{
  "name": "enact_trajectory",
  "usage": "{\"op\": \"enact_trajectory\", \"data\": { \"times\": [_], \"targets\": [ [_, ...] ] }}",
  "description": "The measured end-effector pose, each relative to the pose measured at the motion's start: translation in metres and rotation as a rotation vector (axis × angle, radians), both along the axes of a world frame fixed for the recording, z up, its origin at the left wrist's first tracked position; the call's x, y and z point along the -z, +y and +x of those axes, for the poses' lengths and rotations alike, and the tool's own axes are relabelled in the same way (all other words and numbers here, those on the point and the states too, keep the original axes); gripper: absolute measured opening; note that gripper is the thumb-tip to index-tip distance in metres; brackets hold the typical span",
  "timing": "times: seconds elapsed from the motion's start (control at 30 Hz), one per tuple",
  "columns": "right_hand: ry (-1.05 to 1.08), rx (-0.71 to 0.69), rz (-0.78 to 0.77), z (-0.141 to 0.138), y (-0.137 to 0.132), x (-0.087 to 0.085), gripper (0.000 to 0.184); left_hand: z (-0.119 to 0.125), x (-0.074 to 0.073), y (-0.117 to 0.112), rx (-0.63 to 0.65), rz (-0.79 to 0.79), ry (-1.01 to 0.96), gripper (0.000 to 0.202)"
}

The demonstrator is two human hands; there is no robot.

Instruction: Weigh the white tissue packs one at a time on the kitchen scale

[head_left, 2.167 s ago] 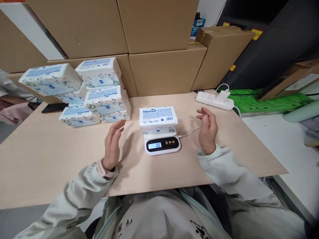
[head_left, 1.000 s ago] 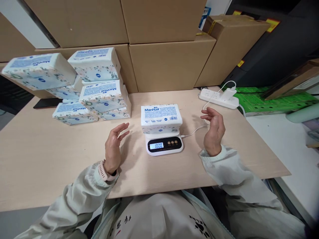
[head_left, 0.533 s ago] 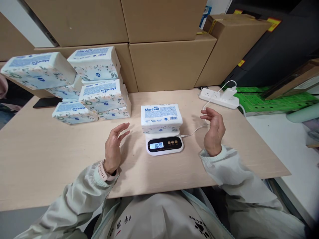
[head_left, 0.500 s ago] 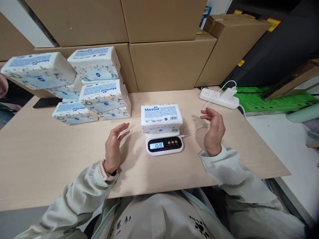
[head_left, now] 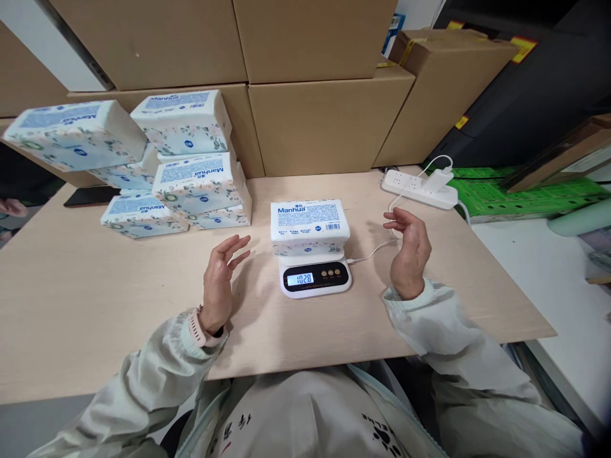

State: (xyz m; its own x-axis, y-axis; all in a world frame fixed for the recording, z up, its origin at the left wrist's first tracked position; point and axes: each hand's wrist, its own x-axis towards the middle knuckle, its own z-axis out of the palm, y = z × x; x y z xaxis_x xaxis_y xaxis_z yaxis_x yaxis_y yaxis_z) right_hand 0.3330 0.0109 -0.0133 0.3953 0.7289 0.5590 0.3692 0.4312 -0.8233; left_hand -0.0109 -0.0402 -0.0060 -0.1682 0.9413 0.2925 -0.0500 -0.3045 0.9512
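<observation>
A white and blue tissue pack (head_left: 309, 226) marked Manhua rests on a small white digital scale (head_left: 316, 294), whose lit display reads 102.8. To the left of the scale, my left hand (head_left: 219, 283) is held open with fingers apart, touching neither pack nor scale. My right hand (head_left: 409, 254) is open on the other side, fingers curved inward and holding nothing. A white cable (head_left: 375, 252) runs from the scale's right side toward that hand and passes behind it.
Several more tissue packs (head_left: 198, 181) are stacked at the table's back left, near a dark flat object (head_left: 90, 196). Cardboard boxes (head_left: 329, 124) wall off the back. A white power strip (head_left: 420, 188) lies at the back right. Another person's hand (head_left: 13, 207) shows at the far left edge.
Both my hands stay almost still, and the tissue pack and the scale reading are the same. At the far left edge, the other person has shifted.
</observation>
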Motion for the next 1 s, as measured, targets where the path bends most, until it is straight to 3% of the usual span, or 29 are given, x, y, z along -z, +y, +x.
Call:
{"op": "enact_trajectory", "data": {
  "times": [0.53, 0.83, 1.0],
  "targets": [
    [-0.023, 0.013, 0.019, -0.004, -0.004, -0.005, 0.049, -0.002, 0.006, -0.001, 0.095, 0.031, 0.063, 0.057],
    [-0.057, -0.073, -0.014, -0.003, -0.006, -0.002, 0.050, -0.001, 0.004, -0.002, 0.131, 0.005, 0.080, 0.057],
    [-0.154, -0.208, -0.138, -0.010, -0.014, -0.008, 0.057, 0.006, -0.001, -0.003, 0.265, -0.058, 0.068, 0.061]
  ]
}}
